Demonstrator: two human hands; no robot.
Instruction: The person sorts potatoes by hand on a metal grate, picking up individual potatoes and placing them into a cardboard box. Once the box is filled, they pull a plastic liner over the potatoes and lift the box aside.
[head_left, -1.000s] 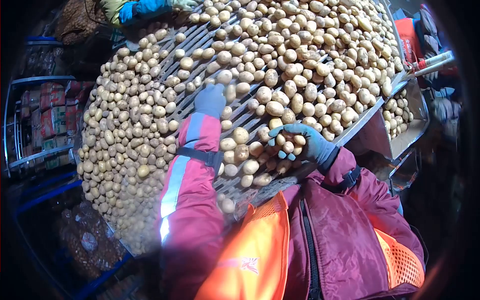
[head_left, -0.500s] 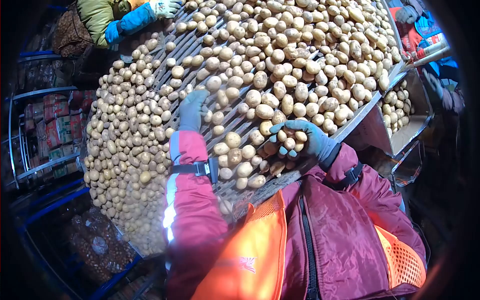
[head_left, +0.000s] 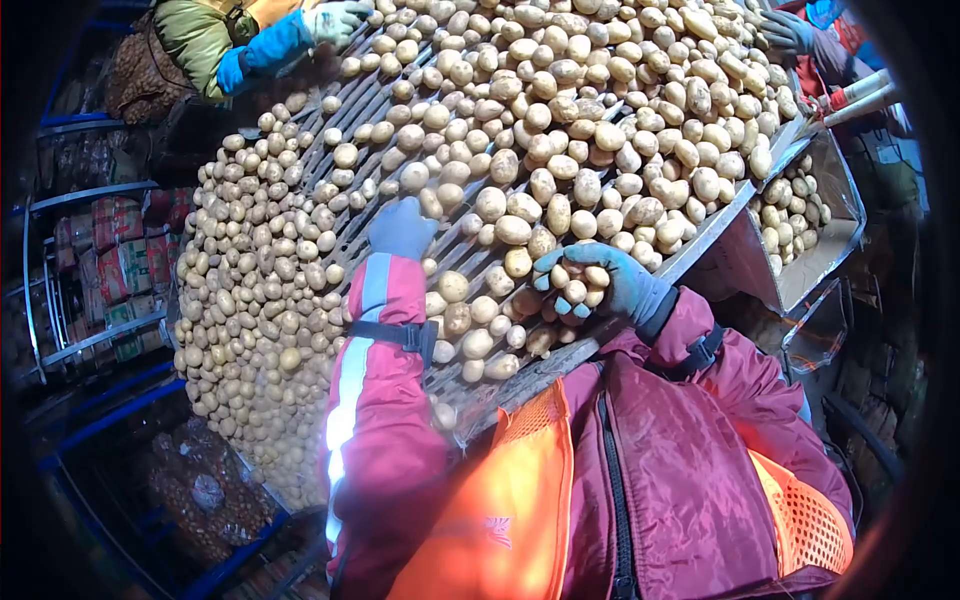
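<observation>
Many pale potatoes (head_left: 650, 120) lie over a slatted sorting rack (head_left: 345, 130) in the head view. My left hand (head_left: 402, 229), in a grey-blue glove, is over the slats at the middle, its back toward the camera; its fingers are mostly hidden against nearby potatoes. My right hand (head_left: 615, 281), in a teal and grey glove, is by the rack's near edge, palm up, with its fingers curled round several small potatoes (head_left: 583, 282). More potatoes lie on the slats between my two hands.
A co-worker's gloved hand (head_left: 336, 22) is at the top left, another co-worker's (head_left: 787, 32) at the top right. Smaller potatoes (head_left: 260, 270) are heaped at the left. A cardboard box (head_left: 822, 245) with potatoes stands at the right, a filled net sack (head_left: 205, 490) at the lower left.
My left hand has moved slightly right and down, its fingers now less visible. My right hand keeps its potatoes. The co-worker's hand at the top right has reached onto the potatoes.
</observation>
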